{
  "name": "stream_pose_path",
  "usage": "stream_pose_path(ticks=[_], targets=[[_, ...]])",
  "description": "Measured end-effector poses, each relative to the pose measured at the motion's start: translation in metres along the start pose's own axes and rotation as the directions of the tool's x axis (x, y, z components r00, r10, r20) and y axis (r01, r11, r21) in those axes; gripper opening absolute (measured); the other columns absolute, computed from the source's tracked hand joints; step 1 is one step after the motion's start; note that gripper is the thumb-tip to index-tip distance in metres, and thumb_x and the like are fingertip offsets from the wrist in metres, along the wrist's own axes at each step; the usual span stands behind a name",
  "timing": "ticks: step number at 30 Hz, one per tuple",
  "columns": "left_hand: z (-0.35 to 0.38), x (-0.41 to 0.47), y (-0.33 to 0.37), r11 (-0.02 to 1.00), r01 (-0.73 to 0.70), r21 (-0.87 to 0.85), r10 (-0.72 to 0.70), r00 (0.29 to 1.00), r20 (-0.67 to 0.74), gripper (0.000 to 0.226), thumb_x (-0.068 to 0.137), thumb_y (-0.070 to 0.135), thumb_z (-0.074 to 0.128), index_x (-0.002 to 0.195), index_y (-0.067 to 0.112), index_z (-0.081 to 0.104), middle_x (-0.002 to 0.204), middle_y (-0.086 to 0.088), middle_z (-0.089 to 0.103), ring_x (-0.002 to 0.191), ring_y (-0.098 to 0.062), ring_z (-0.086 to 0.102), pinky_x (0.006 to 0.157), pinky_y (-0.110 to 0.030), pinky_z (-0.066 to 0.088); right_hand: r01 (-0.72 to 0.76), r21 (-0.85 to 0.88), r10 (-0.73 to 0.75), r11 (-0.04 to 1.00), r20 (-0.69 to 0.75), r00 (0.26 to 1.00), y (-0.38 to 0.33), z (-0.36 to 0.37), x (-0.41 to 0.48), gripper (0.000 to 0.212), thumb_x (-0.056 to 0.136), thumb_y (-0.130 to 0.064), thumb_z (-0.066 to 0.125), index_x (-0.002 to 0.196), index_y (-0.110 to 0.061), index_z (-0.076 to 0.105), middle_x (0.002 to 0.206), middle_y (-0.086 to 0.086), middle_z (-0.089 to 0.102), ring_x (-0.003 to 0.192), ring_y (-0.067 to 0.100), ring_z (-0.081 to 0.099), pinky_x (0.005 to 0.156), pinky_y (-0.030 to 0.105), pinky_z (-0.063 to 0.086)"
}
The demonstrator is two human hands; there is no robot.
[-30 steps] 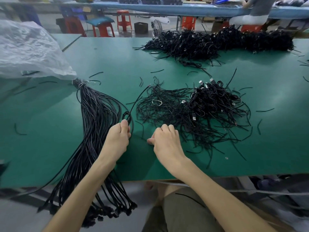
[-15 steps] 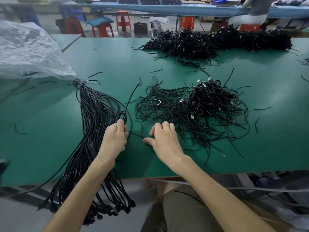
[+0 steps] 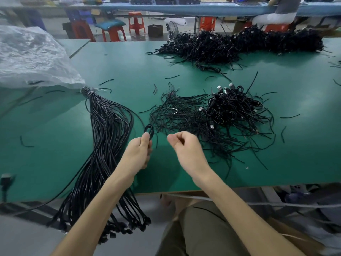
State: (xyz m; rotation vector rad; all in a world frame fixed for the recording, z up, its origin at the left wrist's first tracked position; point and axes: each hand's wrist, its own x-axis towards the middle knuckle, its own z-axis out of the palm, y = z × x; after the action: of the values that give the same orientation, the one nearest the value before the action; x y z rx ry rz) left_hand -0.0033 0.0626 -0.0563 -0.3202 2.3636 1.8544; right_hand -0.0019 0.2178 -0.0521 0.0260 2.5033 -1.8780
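My left hand [image 3: 137, 154] grips a small coil of black cable [image 3: 149, 130] that sticks up above its thumb, just over the green table [image 3: 55, 145]. My right hand [image 3: 186, 150] hovers beside it with fingers curled and thumb against the forefinger; whether a thin tie sits in that pinch I cannot tell. A long tied bundle of black cables [image 3: 107, 137] lies to the left and hangs over the table's front edge. A heap of thin black ties [image 3: 177, 115] lies just beyond my hands, next to a pile of coiled USB cables [image 3: 234, 108].
A crumpled clear plastic bag [image 3: 31, 58] covers the far left. A long mound of black cables [image 3: 239, 43] runs along the far right side. Loose ties lie scattered over the table. Red stools [image 3: 135, 23] and another person stand beyond the table.
Both hands have lifted off the table. The left hand moved right with the cable coil. The right hand, earlier reaching with spread fingers toward the ties, is now curled.
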Motion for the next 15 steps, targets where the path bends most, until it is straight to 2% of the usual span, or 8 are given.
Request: stream_pose_path(ticks=[2, 5, 7, 9, 10, 12, 13, 15], targets=[[0.009, -0.003, 0.006, 1.000, -0.026, -0.001, 0.026, 0.997, 0.071, 0.043, 0.111, 0.041, 0.031, 0.076, 0.018, 0.041, 0.049, 0.014, 0.031, 0.041, -0.005, 0.026, 0.039, -0.019, 0.024, -0.025, 0.037, 0.023, 0.999, 0.069, 0.997, -0.002, 0.006, -0.006, 0.021, 0.101, -0.034, 0.061, 0.096, -0.014, 0.068, 0.091, -0.004, 0.070, 0.083, 0.008, 0.061, 0.074, 0.023, 0.046], [0.016, -0.008, 0.010, 0.995, -0.097, 0.024, 0.093, 0.988, 0.126, 0.043, 0.111, 0.040, 0.030, 0.077, 0.015, 0.040, 0.052, 0.013, 0.033, 0.042, -0.004, 0.028, 0.040, -0.018, 0.026, -0.041, 0.043, 0.037, 0.998, 0.087, 0.995, -0.002, 0.007, -0.008, 0.028, 0.102, -0.034, 0.060, 0.097, -0.008, 0.071, 0.090, 0.000, 0.072, 0.085, 0.014, 0.064, 0.080, 0.030, 0.050], [0.016, -0.011, 0.012, 0.991, -0.130, 0.018, 0.126, 0.981, 0.150, 0.042, 0.110, 0.040, 0.029, 0.080, 0.013, 0.040, 0.053, 0.014, 0.033, 0.043, -0.004, 0.027, 0.041, -0.017, 0.026, -0.052, 0.086, 0.042, 0.995, 0.108, 0.993, -0.001, 0.004, -0.009, 0.029, 0.102, -0.034, 0.060, 0.094, -0.009, 0.072, 0.082, -0.009, 0.071, 0.078, 0.006, 0.063, 0.076, 0.023, 0.049], [0.015, -0.015, 0.012, 0.991, -0.135, -0.020, 0.136, 0.973, 0.188, 0.042, 0.110, 0.040, 0.029, 0.079, 0.014, 0.039, 0.053, 0.015, 0.032, 0.045, -0.004, 0.024, 0.042, -0.016, 0.023, -0.054, 0.123, 0.041, 0.991, 0.110, 0.993, -0.001, 0.000, -0.011, 0.031, 0.102, -0.034, 0.060, 0.089, -0.009, 0.072, 0.064, -0.020, 0.062, 0.063, -0.001, 0.054, 0.066, 0.016, 0.044], [0.015, -0.016, 0.012, 0.991, -0.135, -0.025, 0.137, 0.970, 0.200, 0.042, 0.110, 0.041, 0.029, 0.078, 0.015, 0.038, 0.053, 0.015, 0.031, 0.046, -0.004, 0.023, 0.042, -0.016, 0.023, -0.052, 0.125, 0.039, 0.991, 0.105, 0.994, -0.001, -0.001, -0.012, 0.032, 0.101, -0.034, 0.061, 0.088, -0.007, 0.072, 0.062, -0.019, 0.060, 0.062, -0.001, 0.052, 0.065, 0.018, 0.044], [0.016, -0.018, 0.013, 0.990, -0.137, -0.016, 0.138, 0.970, 0.201, 0.042, 0.110, 0.041, 0.029, 0.078, 0.015, 0.038, 0.053, 0.015, 0.031, 0.046, -0.005, 0.023, 0.043, -0.017, 0.022, -0.050, 0.116, 0.036, 0.992, 0.113, 0.993, 0.000, -0.003, -0.014, 0.031, 0.100, -0.034, 0.063, 0.092, -0.005, 0.073, 0.073, -0.010, 0.067, 0.071, 0.004, 0.057, 0.074, 0.025, 0.047], [0.016, -0.018, 0.013, 0.990, -0.143, -0.011, 0.143, 0.971, 0.192, 0.042, 0.110, 0.042, 0.030, 0.077, 0.016, 0.036, 0.053, 0.015, 0.031, 0.047, -0.005, 0.023, 0.043, -0.017, 0.023, -0.047, 0.111, 0.033, 0.993, 0.123, 0.992, 0.000, -0.004, -0.015, 0.031, 0.099, -0.034, 0.063, 0.091, -0.005, 0.073, 0.072, -0.011, 0.067, 0.071, 0.004, 0.057, 0.073, 0.025, 0.047], [0.016, -0.018, 0.012, 0.989, -0.148, 0.003, 0.145, 0.974, 0.173, 0.043, 0.110, 0.042, 0.031, 0.076, 0.017, 0.035, 0.054, 0.014, 0.031, 0.047, -0.006, 0.024, 0.043, -0.017, 0.023, -0.041, 0.098, 0.029, 0.994, 0.129, 0.991, 0.002, -0.007, -0.017, 0.032, 0.099, -0.034, 0.064, 0.086, -0.006, 0.070, 0.057, -0.019, 0.054, 0.059, 0.001, 0.048, 0.064, 0.018, 0.040]])
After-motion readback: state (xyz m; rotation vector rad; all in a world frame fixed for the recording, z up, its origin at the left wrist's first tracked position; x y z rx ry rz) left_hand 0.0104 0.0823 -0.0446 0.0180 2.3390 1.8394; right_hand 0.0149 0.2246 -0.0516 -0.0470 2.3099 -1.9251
